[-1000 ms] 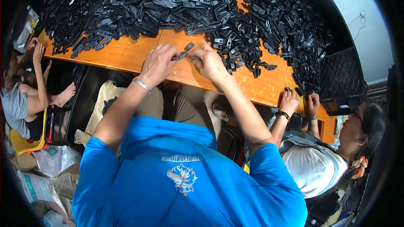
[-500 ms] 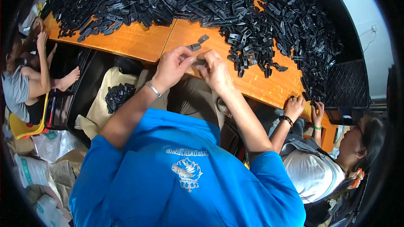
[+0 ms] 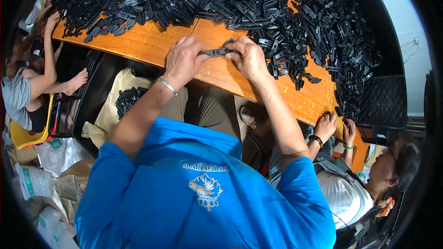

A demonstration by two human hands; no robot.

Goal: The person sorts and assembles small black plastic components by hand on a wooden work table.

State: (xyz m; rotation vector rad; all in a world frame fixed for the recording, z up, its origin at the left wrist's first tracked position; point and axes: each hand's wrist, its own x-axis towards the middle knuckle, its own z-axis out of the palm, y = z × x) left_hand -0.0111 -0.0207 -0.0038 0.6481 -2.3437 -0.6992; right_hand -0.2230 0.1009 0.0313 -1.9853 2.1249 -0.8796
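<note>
A slim black plastic piece (image 3: 214, 53) lies across the gap between my two hands, over the orange wooden table (image 3: 152, 46). My left hand (image 3: 183, 59) pinches its left end between thumb and fingers. On its other end the thumb and fingers of my right hand (image 3: 250, 58) are closed. Another small black part (image 3: 229, 42) shows right beside my right fingertips; whether the hand grips that one too, I cannot tell. Beyond my hands spreads a large heap of black plastic parts (image 3: 170, 0), several of them long and clip-like.
More black parts (image 3: 341, 27) pile up on the right, near a black crate (image 3: 383, 94). A paper sack (image 3: 106, 110) by my left leg holds black pieces (image 3: 131, 100). A co-worker's hands (image 3: 326, 125) work at the table's right edge; another person (image 3: 39, 87) sits far left.
Both hands have moved forward over the table and farther apart. The black piece now shows stretched between them; before, the fingers met closely near the table's edge.
</note>
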